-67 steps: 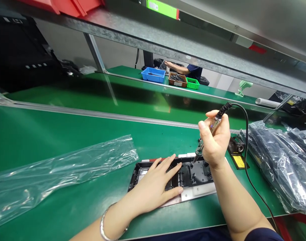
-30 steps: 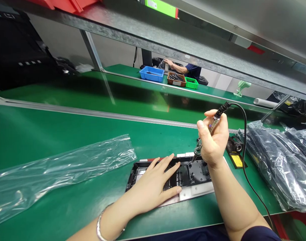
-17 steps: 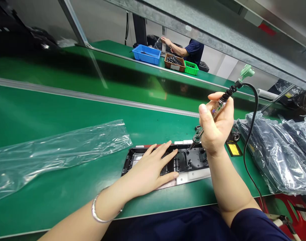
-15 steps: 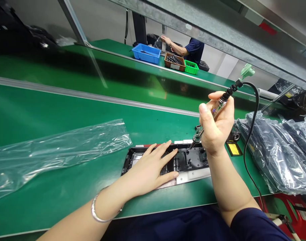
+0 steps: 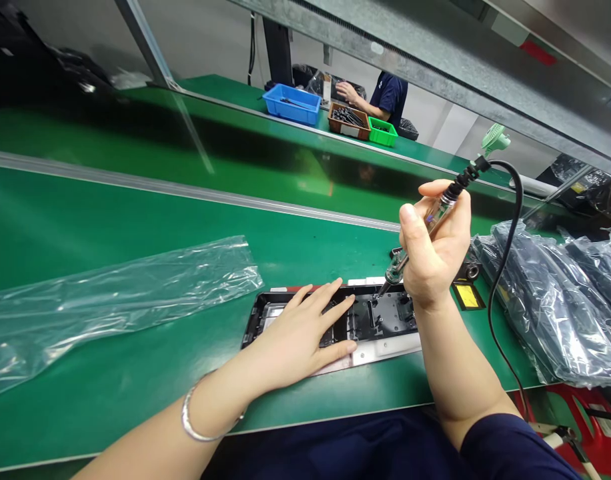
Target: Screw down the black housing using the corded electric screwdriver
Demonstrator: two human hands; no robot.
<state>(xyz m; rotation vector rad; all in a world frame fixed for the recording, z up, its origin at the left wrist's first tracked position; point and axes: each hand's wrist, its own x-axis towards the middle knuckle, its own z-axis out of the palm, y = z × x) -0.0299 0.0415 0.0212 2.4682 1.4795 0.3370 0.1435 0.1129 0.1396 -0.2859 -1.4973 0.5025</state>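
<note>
A long black plastic housing [image 5: 391, 313] lies in a pale fixture [image 5: 380, 351] on the green bench. Across its left half rests my left hand [image 5: 303, 333], open, palm down with fingers spread. My right hand [image 5: 432, 253] is wrapped round the clear handle of a soldering iron [image 5: 396, 265], which slants down to the left. Its tip meets or nearly meets the housing near the far wall; exact contact is hard to tell. Beyond my right wrist is an iron stand with a yellow sponge [image 5: 467, 296], partly hidden by the hand.
A clear plastic bag [image 5: 120, 307] lies at left. Wrapped dark parts [image 5: 550, 307] are piled at right, near the iron's black cord [image 5: 496, 280]. Behind a low rail stand blue [image 5: 291, 107], brown [image 5: 349, 123] and green bins [image 5: 382, 133]. A co-worker's hand [image 5: 349, 92] is beyond them.
My hands, the iron and the housing have hardly moved; the iron's top sits very slightly further right. The co-worker's hand behind has drawn lower and to the right.
</note>
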